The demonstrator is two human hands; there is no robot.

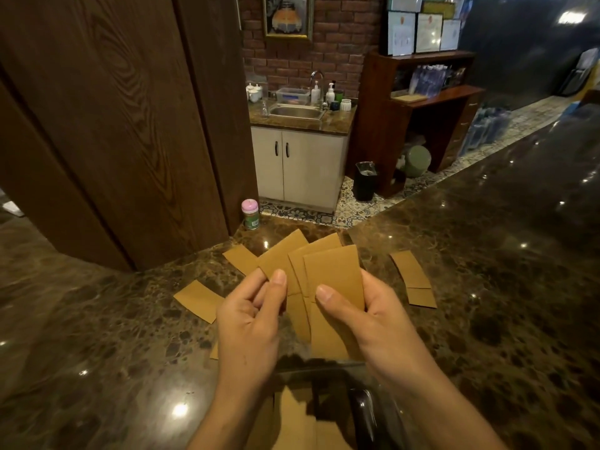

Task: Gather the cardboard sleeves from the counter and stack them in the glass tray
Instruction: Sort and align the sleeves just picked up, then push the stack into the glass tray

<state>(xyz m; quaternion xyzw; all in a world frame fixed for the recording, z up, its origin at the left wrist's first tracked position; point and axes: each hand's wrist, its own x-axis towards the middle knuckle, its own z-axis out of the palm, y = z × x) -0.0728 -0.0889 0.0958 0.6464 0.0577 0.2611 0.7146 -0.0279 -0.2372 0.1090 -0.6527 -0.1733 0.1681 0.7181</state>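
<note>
In the head view, the gathering step is under way: the left hand [250,319] pinches and the right hand [373,319] grips a fan of cardboard sleeves [328,271] above the marble counter [487,287]. More loose sleeves lie at nine [198,300], eleven [238,258] and two o'clock [412,274]. The next move likely calls for squaring the fan and lowering it into the glass tray [363,404] at six o'clock, which already holds sleeves. There is open counter to the right, while the far edge at twelve and the pink-lidded canister [250,214] bound the reach.
</note>
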